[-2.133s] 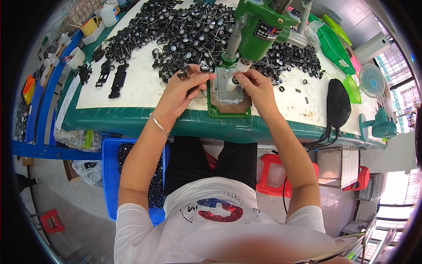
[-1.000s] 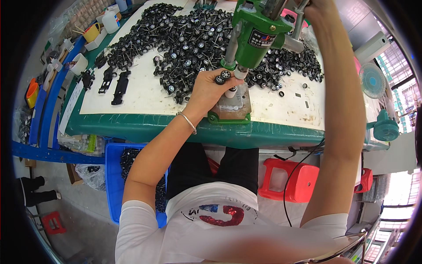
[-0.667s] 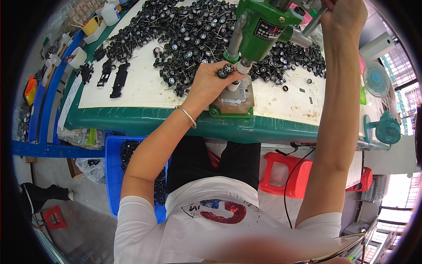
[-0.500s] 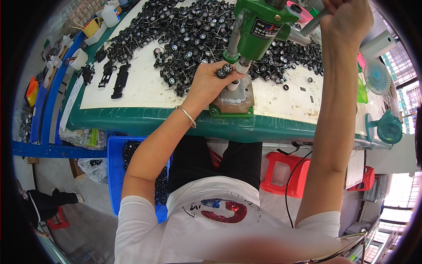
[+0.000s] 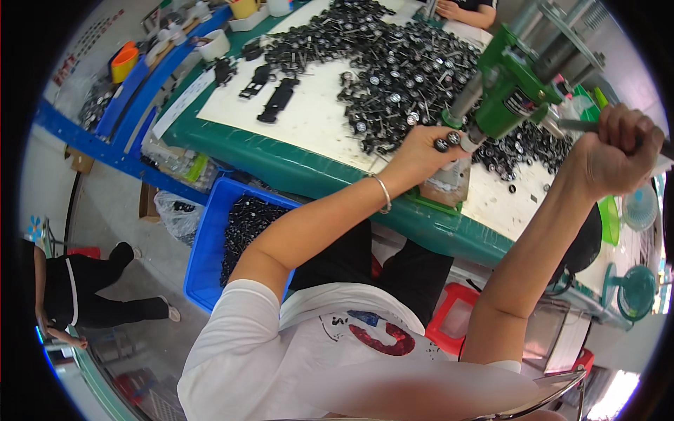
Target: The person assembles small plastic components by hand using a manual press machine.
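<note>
My left hand [image 5: 421,156] is closed at the base of a green hand press [image 5: 507,98]. Its fingers hold a small black toy wheel set [image 5: 447,142], two wheels of which show beside the press's pale tip. What sits right under the tip is hidden by my fingers. On the right, my right hand [image 5: 621,151] is wrapped around the press's metal lever [image 5: 577,125]. A silver bangle [image 5: 383,194] circles my left wrist.
A large heap of black wheels on axles [image 5: 400,81] covers the table behind the press. Black toy car chassis [image 5: 279,100] lie left. A blue bin [image 5: 203,261] of black parts stands below. People are at the far side [image 5: 469,12] and lower left [image 5: 88,295].
The view has tilted and turned left, bringing in the person across the table. My right hand has brought the lever lower; my left hand stays at the press with the wheel set.
</note>
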A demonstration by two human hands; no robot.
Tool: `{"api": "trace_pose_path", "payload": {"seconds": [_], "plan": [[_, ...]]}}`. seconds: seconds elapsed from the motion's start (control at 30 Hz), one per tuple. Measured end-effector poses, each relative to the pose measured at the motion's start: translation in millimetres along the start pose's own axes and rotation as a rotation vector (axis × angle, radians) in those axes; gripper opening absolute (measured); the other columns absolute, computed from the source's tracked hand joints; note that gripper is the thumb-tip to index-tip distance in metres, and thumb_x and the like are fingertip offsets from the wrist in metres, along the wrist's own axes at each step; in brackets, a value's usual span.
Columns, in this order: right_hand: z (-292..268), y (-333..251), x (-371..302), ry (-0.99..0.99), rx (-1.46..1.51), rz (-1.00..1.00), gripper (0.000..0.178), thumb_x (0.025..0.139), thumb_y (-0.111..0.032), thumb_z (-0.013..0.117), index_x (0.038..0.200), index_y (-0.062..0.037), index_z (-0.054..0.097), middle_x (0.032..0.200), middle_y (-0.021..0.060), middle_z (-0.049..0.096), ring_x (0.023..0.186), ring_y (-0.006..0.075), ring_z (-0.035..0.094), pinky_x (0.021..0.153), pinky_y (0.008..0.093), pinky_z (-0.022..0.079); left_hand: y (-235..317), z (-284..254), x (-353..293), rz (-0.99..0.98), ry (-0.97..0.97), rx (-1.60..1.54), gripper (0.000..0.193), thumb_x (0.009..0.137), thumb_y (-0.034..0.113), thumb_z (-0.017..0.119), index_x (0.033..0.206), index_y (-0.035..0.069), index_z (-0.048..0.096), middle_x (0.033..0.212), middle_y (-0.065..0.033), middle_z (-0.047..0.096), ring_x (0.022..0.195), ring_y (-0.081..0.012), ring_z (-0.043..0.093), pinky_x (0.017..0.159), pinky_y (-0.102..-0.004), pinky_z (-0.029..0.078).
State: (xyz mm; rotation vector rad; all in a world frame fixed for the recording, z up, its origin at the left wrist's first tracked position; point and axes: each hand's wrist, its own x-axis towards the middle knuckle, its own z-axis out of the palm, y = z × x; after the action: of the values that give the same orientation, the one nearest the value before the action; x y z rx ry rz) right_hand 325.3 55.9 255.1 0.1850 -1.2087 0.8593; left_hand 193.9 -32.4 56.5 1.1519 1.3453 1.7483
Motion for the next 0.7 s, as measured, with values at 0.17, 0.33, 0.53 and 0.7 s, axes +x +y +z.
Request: {"api": "trace_pose_path", "payload": {"seconds": [0.17,0.33,0.53,0.7], "plan": [[5,2,-1,-0.013,-0.016,0.073,0.032,0.092,-0.023,0.053,0.066,-0.0076,0.043,0.055,-0.0033,0.027,0.047,0.0079,0.019,0.044,0.0262,0.014,3,-5,-7,0.036,0.017,0.013,0.021,0.081,0.013,0.076,0.100,0.004,0.073,0.073,-0.0005,0.066,0.063,-0.0034,0.053,0.058,-0.0227,0.046],[2,15,35,-0.036,-0.040,0.351,0.033,0.094,-0.018,0.055,0.067,-0.0104,0.038,0.058,-0.0034,0.025,0.050,0.0061,0.022,0.046,0.0241,0.018,-1,-3,-4,-0.004,0.022,0.020,0.027,0.077,0.017,0.079,0.096,0.001,0.071,0.074,-0.0047,0.066,0.064,-0.0073,0.055,0.061,-0.0243,0.046],[-69,119,84,-0.232,0.167,0.698,0.012,0.095,-0.011,0.051,0.083,-0.0075,0.053,0.070,-0.0032,0.046,0.054,0.0061,0.040,0.044,0.0214,0.031,17,-23,-5,-0.191,0.275,-0.583,0.021,0.079,0.015,0.076,0.093,0.004,0.065,0.078,-0.0043,0.065,0.065,-0.0122,0.059,0.058,-0.0257,0.047],[-36,87,43,-0.071,-0.113,0.686,0.014,0.096,-0.018,0.052,0.095,-0.0052,0.058,0.077,0.0002,0.051,0.059,0.0077,0.044,0.051,0.0228,0.036,27,-109,-31,-0.240,0.159,-0.154,0.021,0.078,0.022,0.077,0.088,0.006,0.068,0.064,0.0012,0.056,0.058,-0.0070,0.052,0.048,-0.0219,0.035]]}}
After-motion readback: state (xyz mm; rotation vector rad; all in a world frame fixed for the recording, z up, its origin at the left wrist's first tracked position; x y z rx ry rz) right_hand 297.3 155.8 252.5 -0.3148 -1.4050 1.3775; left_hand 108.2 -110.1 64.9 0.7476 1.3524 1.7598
